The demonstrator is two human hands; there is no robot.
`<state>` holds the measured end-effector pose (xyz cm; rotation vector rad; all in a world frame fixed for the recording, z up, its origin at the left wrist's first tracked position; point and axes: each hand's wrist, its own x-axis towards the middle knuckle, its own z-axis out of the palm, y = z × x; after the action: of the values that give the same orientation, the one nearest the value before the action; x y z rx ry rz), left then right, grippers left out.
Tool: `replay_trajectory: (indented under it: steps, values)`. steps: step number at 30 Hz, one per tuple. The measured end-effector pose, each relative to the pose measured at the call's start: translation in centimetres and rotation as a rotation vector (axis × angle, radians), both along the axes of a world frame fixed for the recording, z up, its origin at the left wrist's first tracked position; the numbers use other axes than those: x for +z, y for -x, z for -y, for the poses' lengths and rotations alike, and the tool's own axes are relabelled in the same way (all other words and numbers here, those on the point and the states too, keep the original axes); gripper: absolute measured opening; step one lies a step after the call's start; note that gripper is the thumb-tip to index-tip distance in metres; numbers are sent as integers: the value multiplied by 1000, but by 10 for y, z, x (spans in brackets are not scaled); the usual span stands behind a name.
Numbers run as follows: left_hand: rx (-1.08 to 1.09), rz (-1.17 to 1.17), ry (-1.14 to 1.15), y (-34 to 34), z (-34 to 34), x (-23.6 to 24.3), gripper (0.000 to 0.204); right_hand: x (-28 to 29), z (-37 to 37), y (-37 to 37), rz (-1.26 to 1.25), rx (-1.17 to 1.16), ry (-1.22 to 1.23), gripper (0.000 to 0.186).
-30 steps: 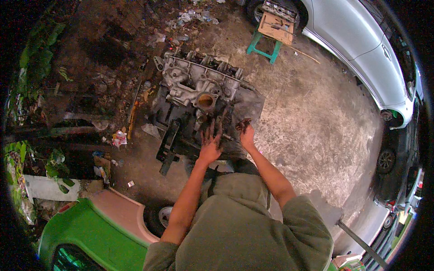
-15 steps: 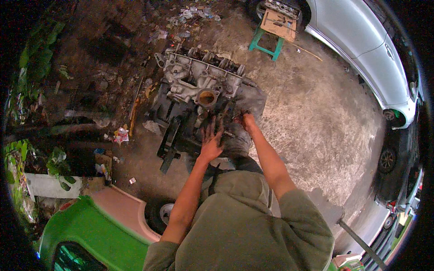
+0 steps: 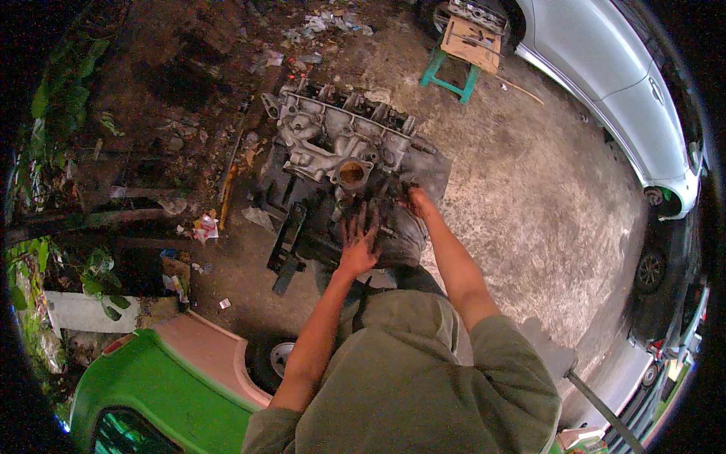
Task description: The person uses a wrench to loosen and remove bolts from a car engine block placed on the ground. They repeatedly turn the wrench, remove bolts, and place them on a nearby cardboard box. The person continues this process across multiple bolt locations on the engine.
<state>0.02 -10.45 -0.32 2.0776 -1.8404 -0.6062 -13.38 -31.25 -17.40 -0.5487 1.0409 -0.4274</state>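
Head view looks straight down on a greasy engine block (image 3: 340,163) standing on a concrete floor (image 3: 529,227), with the person's 2 bare forearms reaching out to it from the lower edge.

Left hand (image 3: 358,240) lies flat on the near side of the block, fingers spread and pointing away from the body, palm pressed on the dark metal; it grips nothing. Right hand (image 3: 414,200) is at the block's right near corner, fingers curled down against the metal. Whether it clasps a part there or only pushes against it cannot be told, since the fingertips are lost in the dark casting.

The block sits just in front of the person, tilted a little in the frame, its pale grey upper casting on the far side and a round rust-coloured opening (image 3: 352,174) near the middle, just beyond both hands. A black bracket (image 3: 289,246) sticks out from under its left near edge.

Farther off, a small bench (image 3: 463,53) with teal legs carries a flat wooden board and some metal parts. A white car (image 3: 612,83) is parked along the right side. A green vehicle (image 3: 151,386) with a pinkish panel fills the lower left corner, its wheel (image 3: 272,363) close to the person's left elbow. Litter (image 3: 204,227) and leaves (image 3: 60,106) lie on the dirt at the left.
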Motion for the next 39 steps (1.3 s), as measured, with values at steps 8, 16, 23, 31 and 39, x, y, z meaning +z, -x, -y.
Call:
replay_trajectory:
  steps: [8, 16, 23, 31, 39]
  values:
    - [21, -65, -6, 2, 3, 4, 101, -63, -1, -11, -405, 45, 530, 23]
    - [3, -59, 44, 0, -2, -6, 99, 68, -103, -3, -630, 120, 1058, 44]
    - [31, -4, -31, 1, -4, -4, 91, 47, -103, 25, -370, 182, 904, 48]
    - [53, -23, 59, 5, -1, 1, 88, 5, -81, 34, -464, -194, 875, 22]
    - [44, -13, 60, 5, 3, 5, 95, 8, -40, 16, -19, -255, 54, 27]
